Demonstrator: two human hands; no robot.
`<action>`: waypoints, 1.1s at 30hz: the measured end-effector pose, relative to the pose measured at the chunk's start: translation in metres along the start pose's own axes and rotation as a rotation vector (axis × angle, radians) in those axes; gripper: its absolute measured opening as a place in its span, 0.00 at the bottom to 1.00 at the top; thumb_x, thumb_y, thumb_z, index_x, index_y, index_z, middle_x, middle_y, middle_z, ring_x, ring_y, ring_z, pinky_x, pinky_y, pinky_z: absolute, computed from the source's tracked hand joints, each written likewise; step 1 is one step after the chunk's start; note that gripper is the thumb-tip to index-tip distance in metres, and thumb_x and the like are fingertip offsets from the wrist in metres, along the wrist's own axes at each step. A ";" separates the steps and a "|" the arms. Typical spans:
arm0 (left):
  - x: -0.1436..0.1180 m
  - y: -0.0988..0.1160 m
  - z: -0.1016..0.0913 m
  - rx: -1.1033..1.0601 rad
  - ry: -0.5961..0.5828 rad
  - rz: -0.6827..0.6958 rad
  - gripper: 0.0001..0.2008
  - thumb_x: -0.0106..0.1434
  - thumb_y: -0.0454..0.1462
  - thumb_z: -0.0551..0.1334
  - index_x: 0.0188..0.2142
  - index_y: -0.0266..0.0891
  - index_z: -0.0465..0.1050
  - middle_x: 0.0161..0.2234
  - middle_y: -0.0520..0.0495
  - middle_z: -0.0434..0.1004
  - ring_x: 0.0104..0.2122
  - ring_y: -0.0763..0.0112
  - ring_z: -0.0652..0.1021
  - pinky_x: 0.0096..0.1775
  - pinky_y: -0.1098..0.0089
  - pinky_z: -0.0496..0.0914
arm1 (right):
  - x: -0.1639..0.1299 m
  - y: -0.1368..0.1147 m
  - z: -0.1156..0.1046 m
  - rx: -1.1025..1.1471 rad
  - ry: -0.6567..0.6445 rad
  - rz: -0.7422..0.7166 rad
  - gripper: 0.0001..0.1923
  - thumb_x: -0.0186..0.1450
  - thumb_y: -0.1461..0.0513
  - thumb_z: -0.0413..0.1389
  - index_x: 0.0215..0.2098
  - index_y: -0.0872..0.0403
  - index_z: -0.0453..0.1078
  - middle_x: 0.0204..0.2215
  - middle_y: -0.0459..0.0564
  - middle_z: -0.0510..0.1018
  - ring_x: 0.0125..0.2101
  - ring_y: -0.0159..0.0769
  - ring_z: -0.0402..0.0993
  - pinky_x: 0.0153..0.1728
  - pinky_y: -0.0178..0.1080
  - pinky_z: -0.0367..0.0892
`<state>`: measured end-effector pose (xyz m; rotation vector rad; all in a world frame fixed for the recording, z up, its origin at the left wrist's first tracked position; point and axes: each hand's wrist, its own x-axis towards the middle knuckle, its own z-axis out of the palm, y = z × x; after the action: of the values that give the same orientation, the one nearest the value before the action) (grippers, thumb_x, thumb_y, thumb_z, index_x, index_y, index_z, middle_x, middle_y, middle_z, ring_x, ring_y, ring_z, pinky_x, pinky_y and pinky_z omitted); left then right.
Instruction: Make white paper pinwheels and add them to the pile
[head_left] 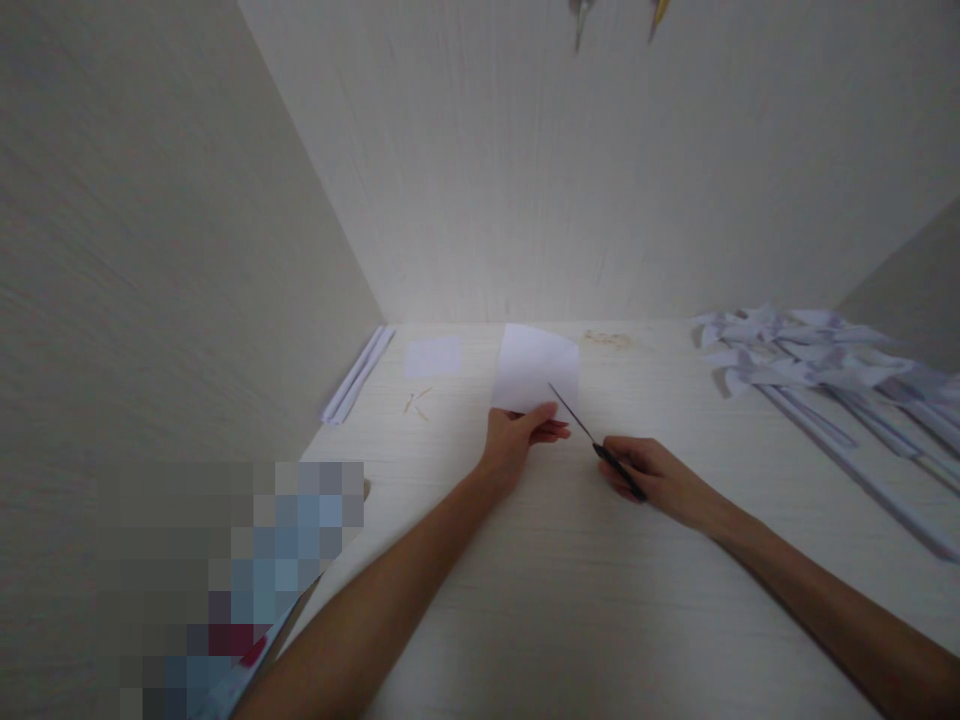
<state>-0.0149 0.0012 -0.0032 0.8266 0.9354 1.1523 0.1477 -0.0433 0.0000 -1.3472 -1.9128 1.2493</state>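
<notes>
White sheet of thin paper [534, 362], four-cornered, smooth, top edge slightly bowed, is at centre, raised towards the back wall. Left hand [523, 432] pinches its near edge, thumb in front, other fingers loosely extended. Right hand [643, 468], at 4 o'clock of the sheet, is curled around a slim black-handled tool with a thin dark blade [619, 472]. Small square of white paper [433, 356] lies at 9 o'clock; beyond it, two rolled white paper tubes [358, 376]. Thin tan slivers [418, 403] at 8; tan crumbs [607, 340] at 2. Folded white paper pinwheels on sticks [802, 350] crowd 3 o'clock. Blade tip overlaps the sheet's lower right; contact cannot be told. Tool's long axis runs 4–5 to 10–11 o'clock, tip at the upper end. Sheet's upper edge faces 12; left fingers hide part of its near edge, so its long axis is uncertain.
</notes>
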 end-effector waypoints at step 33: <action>0.000 0.000 0.000 0.036 -0.016 0.000 0.10 0.42 0.38 0.65 0.17 0.31 0.70 0.16 0.46 0.73 0.16 0.75 0.73 0.22 0.74 0.67 | 0.001 0.004 0.000 0.008 -0.010 0.006 0.16 0.58 0.53 0.48 0.19 0.54 0.53 0.15 0.40 0.56 0.17 0.25 0.51 0.17 0.31 0.48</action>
<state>-0.0152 0.0008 -0.0034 0.8636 0.9450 1.1299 0.1495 -0.0420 -0.0032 -1.3464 -1.9104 1.2675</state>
